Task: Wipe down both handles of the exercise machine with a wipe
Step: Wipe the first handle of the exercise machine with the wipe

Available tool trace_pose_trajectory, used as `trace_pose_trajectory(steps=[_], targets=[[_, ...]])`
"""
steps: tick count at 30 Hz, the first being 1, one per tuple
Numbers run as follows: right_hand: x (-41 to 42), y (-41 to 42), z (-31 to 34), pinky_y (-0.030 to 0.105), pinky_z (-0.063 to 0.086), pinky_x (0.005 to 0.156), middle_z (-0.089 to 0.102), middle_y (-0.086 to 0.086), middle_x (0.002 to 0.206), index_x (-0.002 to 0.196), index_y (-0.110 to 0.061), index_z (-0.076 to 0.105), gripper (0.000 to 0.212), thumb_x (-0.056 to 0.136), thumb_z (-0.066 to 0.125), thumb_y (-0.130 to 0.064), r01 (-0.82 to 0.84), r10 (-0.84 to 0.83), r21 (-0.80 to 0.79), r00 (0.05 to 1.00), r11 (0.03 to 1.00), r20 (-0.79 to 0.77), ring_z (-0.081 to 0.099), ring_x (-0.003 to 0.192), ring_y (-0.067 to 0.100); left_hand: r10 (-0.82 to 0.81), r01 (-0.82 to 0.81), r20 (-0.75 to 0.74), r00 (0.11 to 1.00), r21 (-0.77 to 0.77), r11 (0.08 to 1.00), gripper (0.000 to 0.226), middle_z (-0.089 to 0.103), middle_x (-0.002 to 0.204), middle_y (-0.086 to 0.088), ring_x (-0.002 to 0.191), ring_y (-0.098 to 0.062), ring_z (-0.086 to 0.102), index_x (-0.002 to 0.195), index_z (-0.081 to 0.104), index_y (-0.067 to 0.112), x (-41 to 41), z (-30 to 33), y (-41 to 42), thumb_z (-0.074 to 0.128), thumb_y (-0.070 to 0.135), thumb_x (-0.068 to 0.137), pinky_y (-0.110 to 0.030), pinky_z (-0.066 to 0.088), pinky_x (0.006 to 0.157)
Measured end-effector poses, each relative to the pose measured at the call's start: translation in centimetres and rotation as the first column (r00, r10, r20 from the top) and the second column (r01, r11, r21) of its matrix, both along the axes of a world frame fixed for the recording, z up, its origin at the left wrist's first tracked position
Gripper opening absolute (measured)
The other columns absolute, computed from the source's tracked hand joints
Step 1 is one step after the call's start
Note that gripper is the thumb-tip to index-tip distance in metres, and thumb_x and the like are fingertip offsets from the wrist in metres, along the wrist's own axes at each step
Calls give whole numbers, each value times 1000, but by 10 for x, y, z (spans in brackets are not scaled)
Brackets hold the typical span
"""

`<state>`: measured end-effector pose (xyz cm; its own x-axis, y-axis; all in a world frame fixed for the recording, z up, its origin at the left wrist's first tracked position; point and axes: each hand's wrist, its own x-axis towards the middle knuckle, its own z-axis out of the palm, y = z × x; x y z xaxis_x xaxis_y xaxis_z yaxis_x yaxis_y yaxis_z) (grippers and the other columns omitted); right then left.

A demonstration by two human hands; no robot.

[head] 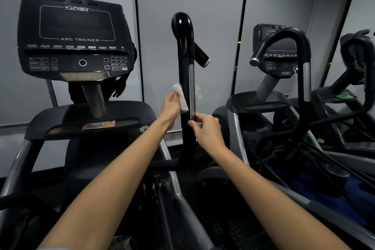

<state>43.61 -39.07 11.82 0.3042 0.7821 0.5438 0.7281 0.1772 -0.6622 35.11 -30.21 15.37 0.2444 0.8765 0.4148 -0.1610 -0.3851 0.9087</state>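
Grey wall panels [213,16] behind black handle [185,79], white wipe [180,97].

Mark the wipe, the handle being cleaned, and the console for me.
wipe [181,97]: head view, middle of the white sheet.
handle [185,79]: head view, black upright shaft above the wipe.
console [75,36]: head view, dark screen above "ARC TRAINER".

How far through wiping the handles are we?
Nothing shows as finished. In hand: the left hand presses the white wipe against the right handle, which the right hand pinches lower down. The other handle is out of view, so presumably still left.
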Motion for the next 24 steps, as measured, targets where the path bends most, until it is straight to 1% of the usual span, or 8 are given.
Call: trace_pose_trajectory(steps=[2, 5, 7, 11, 15, 17, 20, 24], targets=[[0, 0, 1, 38, 53, 81, 72, 5, 90, 97, -8, 68, 15, 90, 58, -17, 0, 0, -10, 1000, 1000, -12, 66, 84, 19, 21, -22, 38, 999, 40, 999, 42, 47, 64, 0, 52, -6, 48, 74, 48, 9, 4, 26, 3, 29, 34, 102, -14, 44, 50], [0, -1, 1, 37, 54, 81, 73, 3, 93, 97, -8, 68, 15, 91, 57, -16, 0, -1, -15, 1000, 1000, -31, 66, 86, 18, 42, -48, 73, 996, 77, 996, 38, 39, 67, -3, 57, -10, 41, 74, 42, 14, 9, 44, 11, 29, 36, 102, -19, 43, 53], [0, -1, 1, 36, 54, 80, 72, 5, 92, 96, -8, 67, 15, 91, 57, -18, 1, -2, -19, 1000, 1000, -28, 66, 83, 18, 33, -36, 36, 999, 90, 995, 36, 41, 72, -6, 63, -12, 42, 80, 44, 12, 6, 36, 12, 29, 37, 101, -22, 43, 57], [0, 1, 0, 37, 53, 78, 70, 8, 89, 96, -9, 68, 17, 90, 58, -22, 17, -17, -29, 1000, 999, 5, 64, 82, 23, 21, -16, -53, 998, 92, 996, 40, 34, 63, -2, 52, -8, 36, 69, 37, 14, -3, 0, 3, 32, 38, 100, -15, 39, 48], [-1, 3, -1, 41, 54, 76, 70, 8, 87, 92, -8, 67, 15, 90, 58, -21, 19, -19, -40, 1000, 999, 5, 65, 82, 24, 101, -101, 11, 995, 117, 988, 41, 35, 53, 7, 42, 1, 35, 64, 38, 14, 4, 10, -3, 34, 29, 102, -13, 35, 47], [0, 3, -1, 37, 54, 77, 71, 7, 90, 91, -8, 66, 14, 91, 58, -18, 14, -14, -47, 1000, 999, 4, 65, 86, 23, 131, -135, 31, 991, 152, 979, 37, 38, 57, 7, 50, -3, 37, 69, 44, 16, 8, 28, -2, 33, 28, 102, -19, 37, 52], [1, 2, 0, 37, 54, 77, 71, 6, 90, 92, -9, 67, 13, 91, 58, -18, 9, -8, -53, 1000, 999, 10, 65, 86, 22, 164, -159, -4, 986, 230, 960, 37, 36, 61, 3, 54, -8, 33, 69, 42, 19, 10, 33, 2, 30, 31, 102, -20, 32, 52], [1, 2, -3, 38, 52, 77, 71, 8, 90, 95, -10, 68, 16, 90, 58, -21, 13, -12, -23, 1000, 1000, 28, 65, 83, 24, 107, -93, -67, 992, 187, 978, 32, 39, 62, 4, 54, -5, 37, 75, 46, 16, 3, -12, -14, 32, 28, 101, -15, 35, 52]])
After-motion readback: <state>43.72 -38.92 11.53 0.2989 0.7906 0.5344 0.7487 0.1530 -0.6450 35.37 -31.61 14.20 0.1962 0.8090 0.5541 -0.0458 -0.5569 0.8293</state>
